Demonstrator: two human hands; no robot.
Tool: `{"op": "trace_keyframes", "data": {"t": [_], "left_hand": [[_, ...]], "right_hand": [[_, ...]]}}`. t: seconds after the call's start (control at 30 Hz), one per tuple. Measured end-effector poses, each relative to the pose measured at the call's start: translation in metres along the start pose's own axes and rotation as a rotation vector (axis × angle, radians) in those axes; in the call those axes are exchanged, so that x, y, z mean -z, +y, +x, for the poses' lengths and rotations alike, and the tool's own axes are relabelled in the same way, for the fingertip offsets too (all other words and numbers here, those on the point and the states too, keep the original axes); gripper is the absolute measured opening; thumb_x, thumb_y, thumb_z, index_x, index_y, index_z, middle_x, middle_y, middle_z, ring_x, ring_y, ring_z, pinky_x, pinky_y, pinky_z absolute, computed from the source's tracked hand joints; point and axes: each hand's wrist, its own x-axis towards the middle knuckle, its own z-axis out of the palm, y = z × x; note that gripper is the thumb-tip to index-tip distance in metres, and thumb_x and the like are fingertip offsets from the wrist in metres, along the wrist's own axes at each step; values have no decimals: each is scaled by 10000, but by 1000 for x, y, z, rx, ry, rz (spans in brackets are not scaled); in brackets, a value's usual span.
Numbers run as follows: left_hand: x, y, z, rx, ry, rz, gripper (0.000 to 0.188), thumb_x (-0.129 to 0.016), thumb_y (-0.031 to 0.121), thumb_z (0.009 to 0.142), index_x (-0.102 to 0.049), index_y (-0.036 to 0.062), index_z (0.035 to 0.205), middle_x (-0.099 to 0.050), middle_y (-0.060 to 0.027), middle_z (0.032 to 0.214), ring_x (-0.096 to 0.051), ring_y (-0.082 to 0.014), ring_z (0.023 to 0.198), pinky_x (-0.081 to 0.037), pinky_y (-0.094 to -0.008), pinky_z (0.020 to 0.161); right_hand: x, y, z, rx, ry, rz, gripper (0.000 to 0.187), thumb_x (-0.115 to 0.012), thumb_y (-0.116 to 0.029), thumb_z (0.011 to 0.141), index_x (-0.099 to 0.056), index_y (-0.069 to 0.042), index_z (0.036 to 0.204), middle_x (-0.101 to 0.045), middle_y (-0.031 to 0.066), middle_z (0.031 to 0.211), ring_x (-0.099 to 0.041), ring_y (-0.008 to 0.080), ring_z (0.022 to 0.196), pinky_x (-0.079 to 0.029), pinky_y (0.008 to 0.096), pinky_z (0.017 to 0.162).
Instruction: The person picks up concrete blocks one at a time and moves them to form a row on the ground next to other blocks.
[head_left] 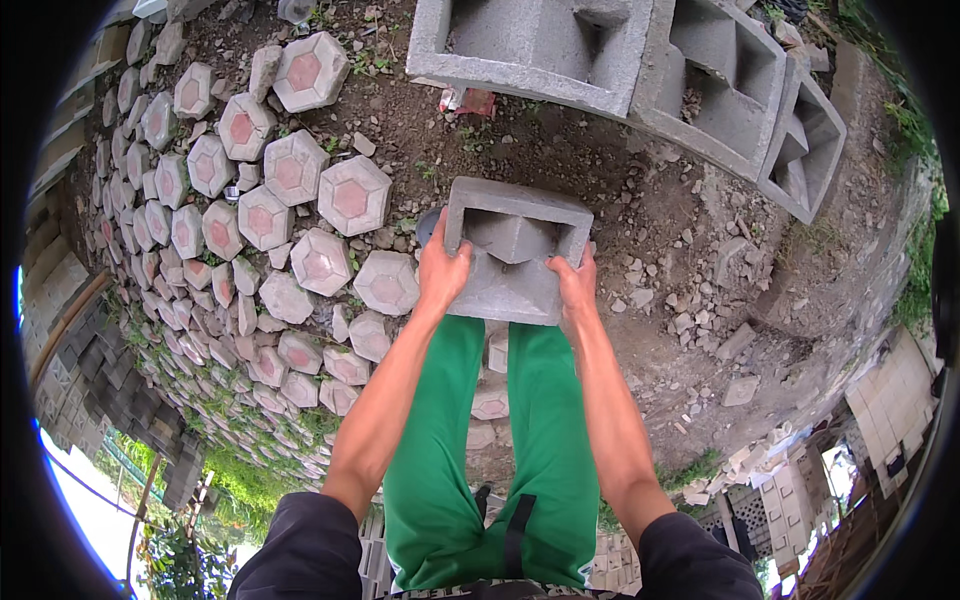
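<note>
A grey hollow concrete block (pixel 514 250) hangs in front of me above the dirt ground, held between both hands. My left hand (pixel 442 268) grips its left side wall, thumb over the rim. My right hand (pixel 575 281) grips its right lower corner. The block's open face with angled inner walls points up toward the camera. Below it are my green trousers (pixel 470 440).
Several more grey hollow blocks (pixel 700 80) stand in a row on the ground ahead. A heap of hexagonal paving stones with pink centres (pixel 290 210) covers the left. Rubble and stone chips (pixel 720 300) lie on the right. Stacked blocks and plants border the lower edges.
</note>
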Motion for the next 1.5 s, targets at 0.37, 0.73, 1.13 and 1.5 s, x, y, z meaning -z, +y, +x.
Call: {"op": "trace_keyframes", "data": {"t": [0.37, 0.73, 1.13, 1.5], "left_hand": [[-46, -91, 156, -83, -1, 8, 656, -610, 119, 776, -436, 76, 1407, -633, -260, 1152, -604, -391, 1098, -455, -410, 954], [-56, -86, 260, -231, 25, -38, 531, -590, 115, 769, -526, 53, 1293, -665, -242, 1060, -634, -387, 1017, -474, -431, 906], [-76, -121, 326, -182, -39, -251, 459, -603, 74, 767, -593, 16, 1222, -697, -176, 1032, -664, -276, 963, -494, -366, 854], [-56, -108, 309, -302, -212, -257, 581, -625, 174, 803, -486, 46, 1353, -620, -159, 1216, -585, -255, 1108, -441, -363, 955]], "right_hand": [[-47, 83, 167, 64, -13, -27, 663, -633, -108, 674, -469, -3, 1308, -605, 133, 1146, -577, 238, 1034, -441, 344, 907], [-75, 62, 271, 246, -100, -145, 505, -643, -133, 703, -536, -20, 1183, -624, 116, 1061, -579, 228, 955, -454, 370, 863], [-95, 59, 297, 267, -38, -209, 540, -626, -102, 684, -532, -2, 1206, -620, 148, 1113, -583, 273, 1035, -443, 383, 908], [-84, 73, 302, 414, -79, -204, 590, -654, -193, 767, -486, -22, 1306, -574, 160, 1244, -545, 279, 1153, -411, 381, 968]]}}
